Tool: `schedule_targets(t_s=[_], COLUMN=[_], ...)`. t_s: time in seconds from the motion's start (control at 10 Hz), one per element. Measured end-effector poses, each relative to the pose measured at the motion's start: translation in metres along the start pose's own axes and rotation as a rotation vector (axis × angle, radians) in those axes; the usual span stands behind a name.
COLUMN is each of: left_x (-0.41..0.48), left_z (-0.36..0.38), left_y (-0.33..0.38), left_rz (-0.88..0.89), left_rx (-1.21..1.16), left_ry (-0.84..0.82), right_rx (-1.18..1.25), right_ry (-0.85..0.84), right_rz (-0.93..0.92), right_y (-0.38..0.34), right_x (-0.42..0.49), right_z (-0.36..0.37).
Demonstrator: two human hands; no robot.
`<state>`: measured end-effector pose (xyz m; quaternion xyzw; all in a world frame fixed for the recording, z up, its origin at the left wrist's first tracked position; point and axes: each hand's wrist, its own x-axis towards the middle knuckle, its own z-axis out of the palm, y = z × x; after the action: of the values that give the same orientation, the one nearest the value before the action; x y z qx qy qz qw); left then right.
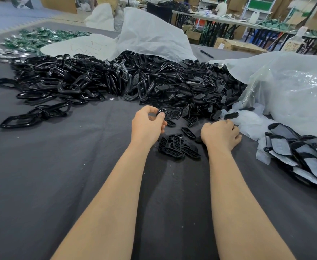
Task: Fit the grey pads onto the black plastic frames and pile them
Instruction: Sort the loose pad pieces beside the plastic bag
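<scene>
Far L: green parts [41, 36] at table's far edge, then big heap of loose frames [63, 81] across the dark cloth [60, 175]. Centre: L hand [148, 124] pinches one black frame [169, 113] btwn thumb & fingertips, at the heap's near edge. Small cluster of black inserts [178, 147] lies near, btwn the hands. R hand [221, 134] is knuckles-up on the cloth, fingers curled under; can't tell if it grips anything. Far R: clear bag [294, 94]; near R: stack of padded frames [302, 158], grey pads [278, 145] facing up.
</scene>
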<state>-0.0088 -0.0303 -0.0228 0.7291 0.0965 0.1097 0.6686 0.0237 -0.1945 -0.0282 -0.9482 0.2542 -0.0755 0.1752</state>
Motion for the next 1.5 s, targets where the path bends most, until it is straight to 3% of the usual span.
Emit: schedule_targets(t_s=[0.4,0.6,0.7,0.8,0.9,1.0,1.1,1.3,1.4,1.5], left_x=[0.0,0.0,0.001,0.001,0.001,0.0,0.0,-0.001,-0.001,0.0], left_z=[-0.001,-0.001,-0.001,-0.001,-0.001,-0.001,-0.001,0.0,0.0,0.001], left_y=[0.001,0.001,0.001,0.001,0.001,0.002,0.002,0.002,0.003,0.002], left_rz=[0.008,0.007,0.006,0.001,-0.001,-0.002,-0.003,-0.008,-0.004,-0.003], left_rx=[0.016,0.022,0.026,0.031,0.024,0.013,-0.003,-0.05,-0.062,-0.064], left_ry=[-0.008,-0.007,-0.004,-0.001,0.004,0.006,0.015,0.043,0.054,0.062], right_rx=[-0.008,0.035,0.208,0.549,0.781,0.922,0.936,0.839,1.336,1.559], right_ry=[-0.067,0.038,0.16,0.267,0.23,0.051,-0.004,0.213,-0.069,-0.323], right_rz=[0.013,0.027,-0.026,-0.137,-0.142,-0.068,-0.055,-0.198,-0.06,-0.036], right_y=[-0.003,-0.002,-0.001,-0.002,-0.007,-0.01,-0.011,-0.012,-0.021,-0.028], right_x=[0.004,0.001,0.001,0.001,-0.002,-0.002,-0.004,-0.015,-0.025,-0.032], right_z=[-0.002,0.0,-0.003,-0.006,-0.01,-0.009,-0.009,-0.018,-0.021,-0.021])
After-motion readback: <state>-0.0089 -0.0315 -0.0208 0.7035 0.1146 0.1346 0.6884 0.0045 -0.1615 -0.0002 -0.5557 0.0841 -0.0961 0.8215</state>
